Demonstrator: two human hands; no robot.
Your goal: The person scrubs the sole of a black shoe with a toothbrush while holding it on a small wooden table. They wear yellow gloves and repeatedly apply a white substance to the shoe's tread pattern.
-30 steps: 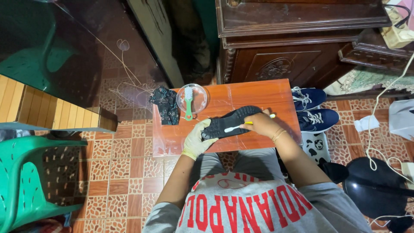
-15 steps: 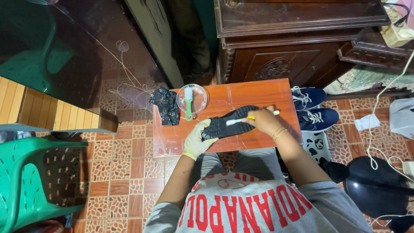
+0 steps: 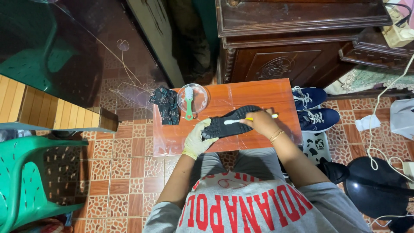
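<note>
the black shoe lies sole-up across the near middle of the orange-red table, its ridged rubber tread facing the camera. the left hand, in a pale yellowish glove, is closed around the heel end and pins it down. the right hand, bare with thin bangles at the wrist, is closed in a pinch on a yellow-handled toothbrush whose white bristle head rests on the tread near the middle of the sole.

the step in hand looks like scrubbing the grooves of the sole. the next stroke calls, i judge, for short passes along the ridges with the heel held firm, since the curved sole could rock on the glossy, film-covered tabletop.

beyond the shoe, at the far left of the table, a shallow round clear dish holds a green-handled scrub brush with white bristles. just left of it a crumpled dark patterned cloth hangs over the table's edge. a pair of navy lace-up sneakers sits on the tiled floor to the right of the table, below a carved dark wooden cabinet. a green plastic chair stands at the far left, well apart.
</note>
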